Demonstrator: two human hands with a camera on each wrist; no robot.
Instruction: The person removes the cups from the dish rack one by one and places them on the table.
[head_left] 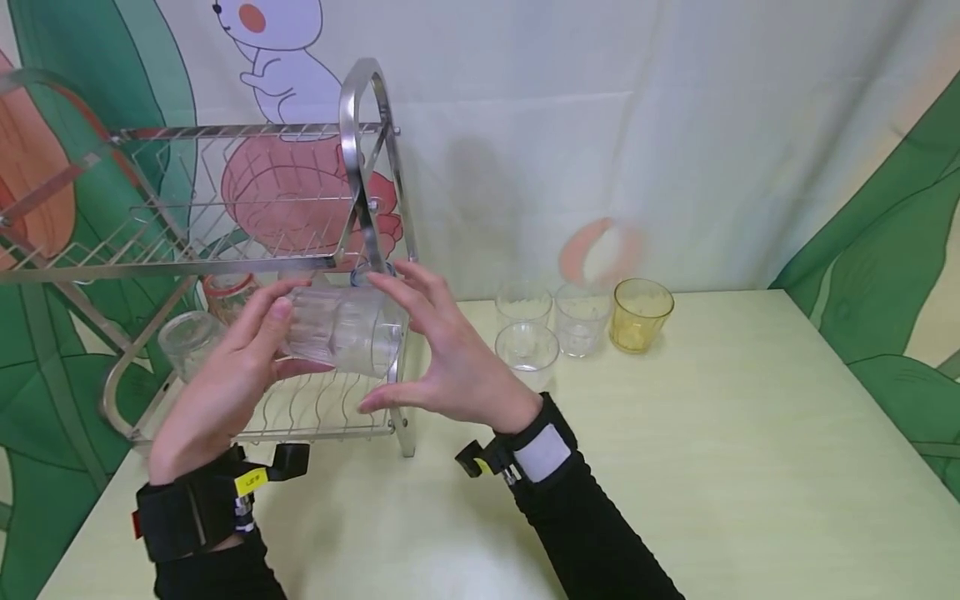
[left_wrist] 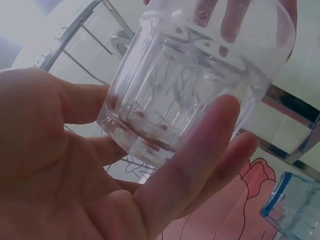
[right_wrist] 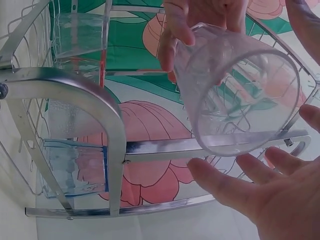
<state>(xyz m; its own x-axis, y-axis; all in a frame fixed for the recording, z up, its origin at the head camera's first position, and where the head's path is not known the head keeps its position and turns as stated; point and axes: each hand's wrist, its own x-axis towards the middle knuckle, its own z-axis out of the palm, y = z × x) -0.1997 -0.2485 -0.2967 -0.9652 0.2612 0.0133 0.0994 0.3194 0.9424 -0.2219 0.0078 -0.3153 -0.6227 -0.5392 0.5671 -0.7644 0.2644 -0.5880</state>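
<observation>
My left hand [head_left: 228, 375] grips a clear fluted tumbler [head_left: 337, 329], tipped on its side in front of the two-tier metal dish rack [head_left: 349, 142]; my right hand [head_left: 465, 367] spreads at its other end. Right of the rack, three clear glasses [head_left: 581, 329] and an amber glass [head_left: 642, 321] stand on the table [head_left: 750, 433]. A red-rimmed glass [head_left: 227, 293] sits on the rack's lower tier.

The rack [head_left: 210, 270] stood on the bench [head_left: 712, 458] at left, before the curtain [head_left: 712, 125]. Four glasses [head_left: 641, 318] stood right of it. Another glass [head_left: 337, 329] was in the left hand [head_left: 232, 367], beside the right hand [head_left: 461, 358].
</observation>
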